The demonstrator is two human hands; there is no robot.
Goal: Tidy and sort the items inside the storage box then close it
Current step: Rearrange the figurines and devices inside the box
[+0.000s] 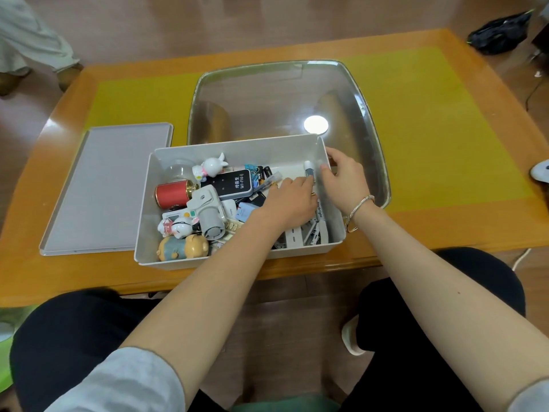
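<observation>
Head view: your left hand [292, 200] reaches into the grey storage box [142, 221] at frame centre, fingers pinching a small white-capped tube [309, 169]. Your right hand [344, 176] curls over the box's right wall. The lid [98, 191] lies left, on the table [445, 138].

The left hand [289, 200] covered the items at the box's [237, 145] right middle, its fingertips buried among them, so any grip could not be told. The right hand [344, 178] hid part of the right wall; its fingers blurred beside a small white-capped tube [309, 169]. Small white parts [312, 231] at lower right were too small to identify. The tray [297, 96] lost its near edge behind the box. A bag [502, 32] at upper right was blurred, a shoe [540, 171] cut by the right edge, and a person's leg [26, 34] cut at upper left
</observation>
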